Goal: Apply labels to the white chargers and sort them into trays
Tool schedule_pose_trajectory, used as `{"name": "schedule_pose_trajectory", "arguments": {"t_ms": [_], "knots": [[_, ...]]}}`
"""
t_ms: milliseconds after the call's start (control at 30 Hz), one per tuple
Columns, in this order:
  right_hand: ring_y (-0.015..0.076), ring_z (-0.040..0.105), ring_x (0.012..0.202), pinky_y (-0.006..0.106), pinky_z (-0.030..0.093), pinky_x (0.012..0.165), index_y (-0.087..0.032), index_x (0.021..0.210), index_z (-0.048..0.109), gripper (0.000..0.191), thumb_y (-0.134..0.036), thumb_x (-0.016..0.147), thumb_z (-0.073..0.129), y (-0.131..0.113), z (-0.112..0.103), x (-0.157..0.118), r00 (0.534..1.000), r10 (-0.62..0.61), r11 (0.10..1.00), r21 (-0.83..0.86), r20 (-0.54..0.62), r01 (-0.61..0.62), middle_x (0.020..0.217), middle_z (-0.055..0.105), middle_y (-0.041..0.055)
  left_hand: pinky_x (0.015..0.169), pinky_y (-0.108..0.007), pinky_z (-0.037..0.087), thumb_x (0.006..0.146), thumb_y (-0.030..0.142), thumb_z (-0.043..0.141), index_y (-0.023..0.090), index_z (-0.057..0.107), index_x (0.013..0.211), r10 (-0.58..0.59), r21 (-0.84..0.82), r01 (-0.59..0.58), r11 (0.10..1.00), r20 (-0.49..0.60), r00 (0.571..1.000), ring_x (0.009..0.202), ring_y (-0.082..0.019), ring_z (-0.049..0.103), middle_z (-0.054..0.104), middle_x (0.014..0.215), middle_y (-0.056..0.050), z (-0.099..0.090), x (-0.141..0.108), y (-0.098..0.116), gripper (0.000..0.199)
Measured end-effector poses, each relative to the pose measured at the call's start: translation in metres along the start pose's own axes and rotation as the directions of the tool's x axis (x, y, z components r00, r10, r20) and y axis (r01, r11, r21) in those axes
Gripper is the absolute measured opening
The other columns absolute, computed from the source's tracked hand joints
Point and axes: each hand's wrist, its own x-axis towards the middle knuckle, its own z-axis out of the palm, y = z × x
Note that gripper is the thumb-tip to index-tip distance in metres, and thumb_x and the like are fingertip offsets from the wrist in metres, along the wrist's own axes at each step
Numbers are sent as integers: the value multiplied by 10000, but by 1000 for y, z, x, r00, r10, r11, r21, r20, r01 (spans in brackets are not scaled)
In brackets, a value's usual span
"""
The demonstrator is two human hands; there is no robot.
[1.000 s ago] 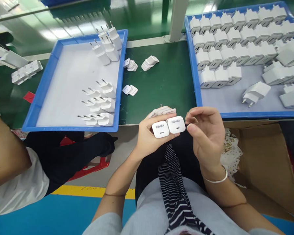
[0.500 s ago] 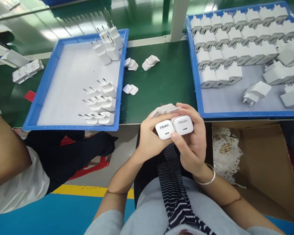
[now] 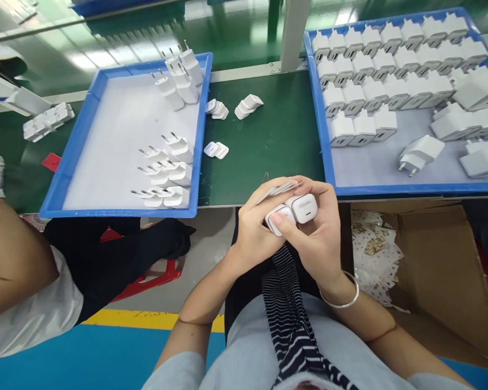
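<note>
Two white chargers sit side by side between my hands, their port ends facing up. My left hand [image 3: 252,230] is closed around the left charger [image 3: 287,213] and also pinches a few thin white covers [image 3: 283,188] along its top. The right charger [image 3: 305,208], with printed lettering and a small port slot, lies in my closed right hand [image 3: 323,235]. My right thumb presses on the face of the left charger and hides its print. Past my hands, small stacks of white rounded covers [image 3: 217,150] lie on the green table [image 3: 268,138].
On the left, a blue tray [image 3: 124,212] holds several white plug chargers, pins up. Another blue tray [image 3: 327,162] at the right carries rows of chargers. A cardboard box [image 3: 443,260] stands below it. A co-worker's arm [image 3: 14,260] is at the far left.
My right thumb has moved left onto the face of the left charger, covering its print. The covers in my left hand have tilted and show more edge-on.
</note>
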Motion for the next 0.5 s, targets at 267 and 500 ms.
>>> {"name": "schedule_pose_trajectory", "arguments": {"t_ms": [267, 500], "knots": [[219, 585, 1168, 385, 522, 961, -244, 1057, 542, 289, -141, 844, 708, -1, -10, -1, 997, 26, 998, 49, 70, -30, 1246, 520, 61, 1027, -426, 575, 828, 151, 746, 195, 738, 1146, -21, -66, 20, 998, -17, 1000, 1148, -239, 682, 714, 1235, -97, 2, 0, 1, 321], [199, 601, 1144, 353, 496, 976, -238, 999, 608, 202, -98, 870, 674, -1, -9, -3, 1000, 10, 993, 115, -17, -8, 1202, 577, 43, 1030, -419, 579, 815, 127, 762, 209, 734, 1147, 5, -83, -6, 997, -3, 1000, 1150, -227, 683, 715, 1230, -85, 3, 1, 2, 344]]}}
